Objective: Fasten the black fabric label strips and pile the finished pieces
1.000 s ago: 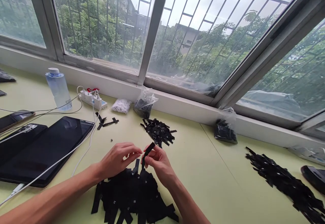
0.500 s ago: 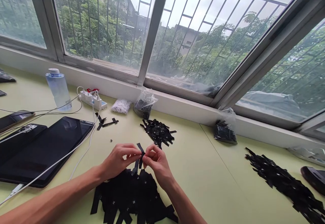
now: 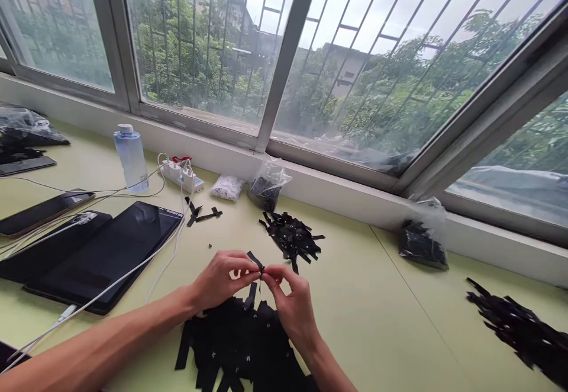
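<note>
Between my two hands is a short black ribbon strip [image 3: 253,257], held just above the table. My left hand [image 3: 231,278] pinches it from the left, thumb against fingertips. From the right, my right hand [image 3: 290,297] pinches the same strip, its fingertips almost touching the left ones. The part right between the fingertips is too small to make out. Below my hands lies a large heap of black ribbon strips [image 3: 239,344], some bearing small white letters. Beyond them is a smaller pile of black strips [image 3: 293,235] with small shiny spots.
A tablet [image 3: 110,256] with a white cable, phones [image 3: 42,211] and a water bottle [image 3: 131,158] stand left. Along the sill are a power strip [image 3: 181,174], a white packet [image 3: 227,187] and plastic bags [image 3: 266,188] of black pieces. Another black pile [image 3: 519,327] lies right.
My fingertips have drawn closer together on the ribbon strip, and the right hand has turned slightly. The whole view has shifted left, so the table's things appear further right.
</note>
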Motion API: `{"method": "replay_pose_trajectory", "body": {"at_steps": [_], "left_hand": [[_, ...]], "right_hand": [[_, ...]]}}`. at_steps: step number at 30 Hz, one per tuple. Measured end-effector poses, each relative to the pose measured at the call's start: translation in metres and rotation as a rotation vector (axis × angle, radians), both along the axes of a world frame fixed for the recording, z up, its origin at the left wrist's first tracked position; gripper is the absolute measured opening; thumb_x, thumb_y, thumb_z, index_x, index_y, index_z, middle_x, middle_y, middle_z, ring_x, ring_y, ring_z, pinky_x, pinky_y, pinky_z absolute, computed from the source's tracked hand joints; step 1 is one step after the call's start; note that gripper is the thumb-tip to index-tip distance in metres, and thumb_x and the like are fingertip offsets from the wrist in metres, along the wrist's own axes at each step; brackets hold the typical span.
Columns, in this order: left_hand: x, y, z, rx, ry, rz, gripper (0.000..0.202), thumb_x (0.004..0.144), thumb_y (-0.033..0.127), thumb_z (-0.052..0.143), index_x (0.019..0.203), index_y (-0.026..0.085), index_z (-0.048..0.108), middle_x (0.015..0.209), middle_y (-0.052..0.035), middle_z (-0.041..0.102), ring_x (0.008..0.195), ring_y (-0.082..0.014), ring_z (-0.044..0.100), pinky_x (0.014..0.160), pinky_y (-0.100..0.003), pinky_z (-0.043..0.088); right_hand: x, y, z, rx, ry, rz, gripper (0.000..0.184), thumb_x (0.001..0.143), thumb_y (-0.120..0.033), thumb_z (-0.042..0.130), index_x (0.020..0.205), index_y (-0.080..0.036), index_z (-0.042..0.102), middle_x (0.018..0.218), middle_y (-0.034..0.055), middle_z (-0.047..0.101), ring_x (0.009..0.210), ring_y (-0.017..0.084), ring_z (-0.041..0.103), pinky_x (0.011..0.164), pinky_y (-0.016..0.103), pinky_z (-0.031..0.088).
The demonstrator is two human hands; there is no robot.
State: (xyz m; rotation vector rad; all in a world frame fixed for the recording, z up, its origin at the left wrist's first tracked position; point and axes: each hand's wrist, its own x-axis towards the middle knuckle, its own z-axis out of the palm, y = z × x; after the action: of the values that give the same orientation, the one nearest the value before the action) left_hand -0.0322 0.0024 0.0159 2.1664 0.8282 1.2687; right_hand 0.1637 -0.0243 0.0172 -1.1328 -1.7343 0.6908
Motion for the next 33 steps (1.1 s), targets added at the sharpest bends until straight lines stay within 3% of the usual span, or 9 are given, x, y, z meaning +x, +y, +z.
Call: {"method": "replay_pose_trajectory", "body": {"at_steps": [6, 14, 28, 33], "left_hand": [[-0.003, 0.001, -0.002, 0.062, 0.064, 0.015, 0.019, 0.095, 0.026, 0.061, 0.092, 0.017, 0.077, 0.077, -0.0065, 0.071, 0.066, -0.0131, 0.061, 0.055, -0.022, 0.047], [-0.005, 0.005, -0.008, 0.13, 0.176, -0.002, 0.015, 0.094, 0.021, 0.061, 0.091, 0.018, 0.076, 0.086, -0.0059, 0.073, 0.075, -0.0142, 0.065, 0.068, -0.025, 0.05], [-0.002, 0.001, -0.012, 0.089, 0.211, -0.021, 0.015, 0.088, 0.011, 0.06, 0.08, 0.018, 0.07, 0.08, -0.002, 0.069, 0.069, -0.0115, 0.06, 0.067, -0.023, 0.047], [0.0, -0.003, -0.011, 0.117, 0.189, 0.004, 0.016, 0.084, 0.008, 0.061, 0.072, 0.017, 0.067, 0.073, -0.0007, 0.066, 0.064, -0.0101, 0.058, 0.062, -0.021, 0.045]], "right_hand": [[-0.001, -0.001, 0.002, 0.173, -0.261, 0.023, 0.018, 0.101, -0.024, 0.052, 0.096, -0.023, 0.069, 0.088, 0.0055, 0.073, 0.079, 0.022, 0.065, 0.078, 0.037, 0.045], [0.001, -0.004, 0.004, 0.257, -0.567, 0.037, 0.017, 0.098, -0.015, 0.048, 0.089, -0.02, 0.062, 0.081, 0.0045, 0.067, 0.076, 0.02, 0.06, 0.081, 0.035, 0.04], [-0.011, -0.011, -0.002, 0.081, -0.46, -0.035, 0.024, 0.092, -0.013, 0.049, 0.07, -0.02, 0.048, 0.067, -0.0006, 0.057, 0.061, 0.013, 0.048, 0.062, 0.026, 0.033], [-0.017, -0.016, -0.002, 0.015, -0.381, -0.069, 0.023, 0.09, -0.013, 0.05, 0.068, -0.019, 0.05, 0.064, -0.0024, 0.056, 0.057, 0.011, 0.043, 0.057, 0.025, 0.03]]}}
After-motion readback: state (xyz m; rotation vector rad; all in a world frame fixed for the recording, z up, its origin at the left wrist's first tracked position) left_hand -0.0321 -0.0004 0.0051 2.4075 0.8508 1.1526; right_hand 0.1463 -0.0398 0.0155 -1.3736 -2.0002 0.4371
